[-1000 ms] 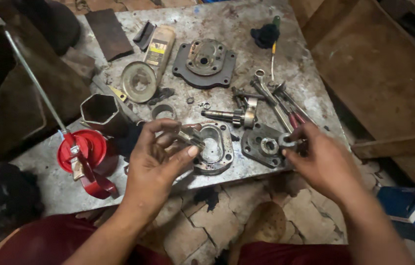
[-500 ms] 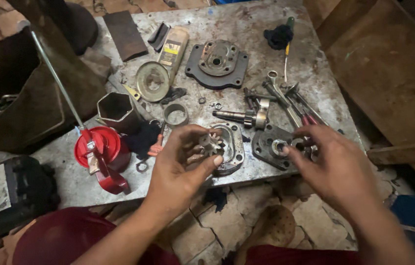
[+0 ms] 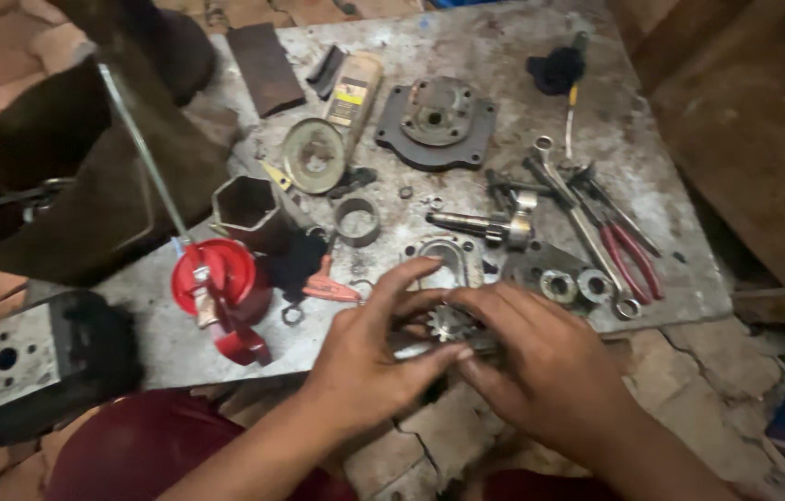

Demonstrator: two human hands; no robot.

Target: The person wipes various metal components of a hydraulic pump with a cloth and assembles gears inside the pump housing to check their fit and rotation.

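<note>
Fingers of the left hand (image 3: 369,348) and right hand (image 3: 541,357) were clamped together on a small toothed gear (image 3: 449,324), held just over the worktop's (image 3: 467,46) near edge, below the shaft (image 3: 476,225).

The small toothed steel gear (image 3: 451,324) is half hidden between the fingers (image 3: 411,306); its shaft is covered. The grey drilled metal block (image 3: 12,366) is cut by the left edge.

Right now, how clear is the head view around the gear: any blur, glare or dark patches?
Head view: mild motion blur softens the small gear held between left hand and right hand; no strong glare on the metal plate; the right edge and the lower corners fall into deep shadow.
</note>
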